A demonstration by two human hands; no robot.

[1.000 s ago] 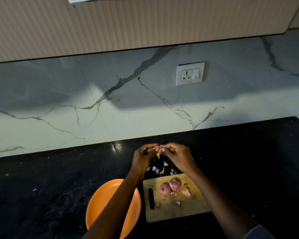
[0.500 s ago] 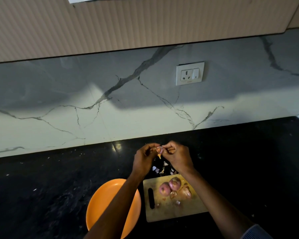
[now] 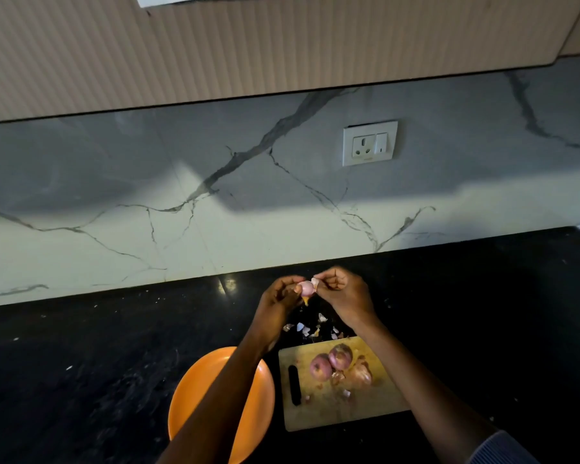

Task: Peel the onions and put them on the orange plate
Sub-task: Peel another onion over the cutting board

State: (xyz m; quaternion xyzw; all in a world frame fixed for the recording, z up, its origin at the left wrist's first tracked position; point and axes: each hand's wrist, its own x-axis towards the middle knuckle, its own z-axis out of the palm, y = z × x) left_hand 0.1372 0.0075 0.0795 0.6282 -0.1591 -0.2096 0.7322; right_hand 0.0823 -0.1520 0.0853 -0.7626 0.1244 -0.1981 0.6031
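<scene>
A small pink onion (image 3: 306, 288) is held up above the black counter between both hands. My left hand (image 3: 279, 300) grips it from the left. My right hand (image 3: 345, 294) pinches a flap of its skin (image 3: 314, 282) at the top right. Three more onions (image 3: 340, 365) lie on the wooden cutting board (image 3: 318, 411) below my right forearm. The orange plate (image 3: 195, 390) sits left of the board, partly hidden by my left forearm, with nothing visible on it.
Loose peel scraps (image 3: 310, 328) lie on the black counter (image 3: 81, 363) between my hands and the board. A marble backsplash with a wall socket (image 3: 370, 143) rises behind. Ribbed cabinets hang overhead.
My hands have shifted slightly. More of the pink onion shows between my fingers now, and my right hand has pulled the skin flap away to the right.
</scene>
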